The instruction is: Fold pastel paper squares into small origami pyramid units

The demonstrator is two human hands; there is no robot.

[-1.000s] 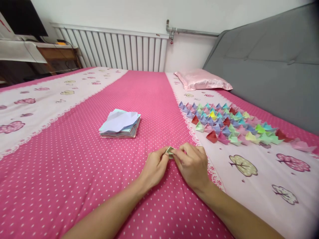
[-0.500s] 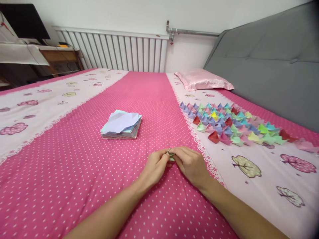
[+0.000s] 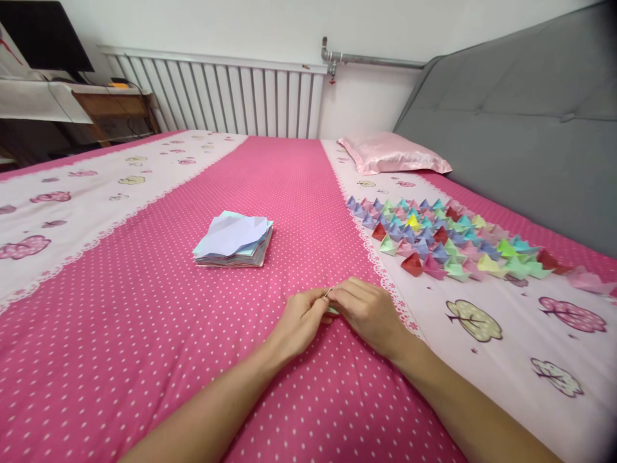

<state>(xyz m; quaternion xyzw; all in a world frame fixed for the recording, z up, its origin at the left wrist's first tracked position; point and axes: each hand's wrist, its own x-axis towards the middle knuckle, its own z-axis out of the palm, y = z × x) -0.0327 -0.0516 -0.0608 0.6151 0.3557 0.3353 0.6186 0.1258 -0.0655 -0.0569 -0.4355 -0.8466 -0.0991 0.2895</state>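
Observation:
Between my two hands is a small folded piece of light green paper (image 3: 332, 310), mostly hidden by the fingers. My left hand (image 3: 303, 319) pinches it from the left, thumb on top. My right hand (image 3: 365, 312) grips its right side with bent fingers, close against the left fingertips. Beyond my hands, to the left, lies a stack of square paper sheets (image 3: 234, 239) with a pale lilac sheet on top. To the right, several rows of small folded paper boats (image 3: 438, 235) in many colours stand on the bedspread.
A pink bedspread (image 3: 159, 308) with white dots and pale printed bands covers the bed. A pink pillow (image 3: 395, 153) rests by the grey headboard (image 3: 520, 116). Behind are a white radiator (image 3: 216, 93) and a desk with a dark monitor (image 3: 45, 38).
My right hand has shifted slightly at the folded paper, and less of the green shows between my fingers. The view has tilted a little; the stack and the boats stay in place.

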